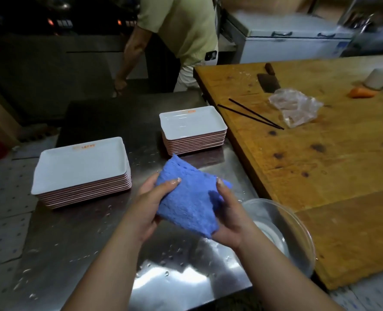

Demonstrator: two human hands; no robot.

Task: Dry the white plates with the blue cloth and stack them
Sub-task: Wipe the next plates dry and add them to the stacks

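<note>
On the wet steel counter (78, 232) two stacks of white plates (80, 169) sit, one by the left edge, one (192, 129) farther back; above the middle, left hand (149, 205) and right hand (228, 216) pinch the blue cloth (188, 198)

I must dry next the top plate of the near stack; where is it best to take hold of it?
Probably the raised rim on the short right edge of the top plate, coming from the right: that side faces both hands and lies free.
</note>
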